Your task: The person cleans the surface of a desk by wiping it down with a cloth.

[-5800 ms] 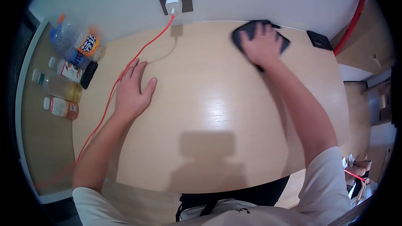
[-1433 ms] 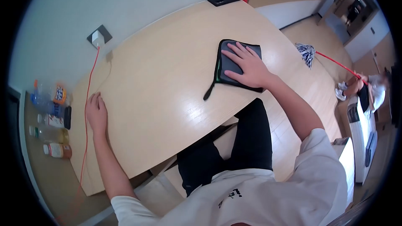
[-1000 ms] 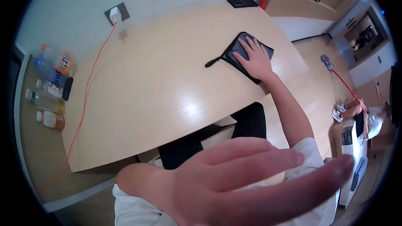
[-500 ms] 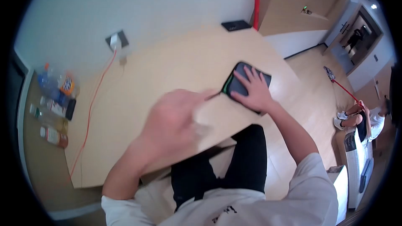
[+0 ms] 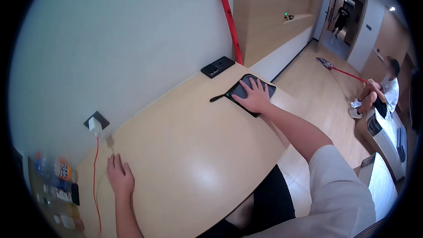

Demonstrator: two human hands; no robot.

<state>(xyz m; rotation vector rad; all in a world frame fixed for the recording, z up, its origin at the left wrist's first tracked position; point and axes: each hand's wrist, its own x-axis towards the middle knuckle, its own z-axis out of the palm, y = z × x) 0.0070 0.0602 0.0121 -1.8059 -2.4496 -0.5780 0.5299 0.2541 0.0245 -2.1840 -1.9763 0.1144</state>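
Note:
My right hand (image 5: 254,98) lies with fingers spread on top of a dark zippered case (image 5: 267,91) near the far right side of the wooden table (image 5: 176,150). The case looks closed, and a black wrist strap (image 5: 217,98) sticks out from its left corner. My left hand (image 5: 120,174) rests on the table at the left, fingers stretched out, holding nothing. It is close to a red cable (image 5: 94,180) that runs from a white plug (image 5: 94,125) in the wall socket. Behind the case, against the wall, lies a black phone (image 5: 217,67).
Several bottles (image 5: 61,191) stand at the left end of the table. A red tube (image 5: 228,20) leans in the corner. On the right, a seated person (image 5: 387,88) holds a mop (image 5: 348,74). Another person (image 5: 341,19) is in the doorway.
My left hand has left the case's strap and moved left to the tabletop near the cable. My right hand stays on the case. The view has shifted.

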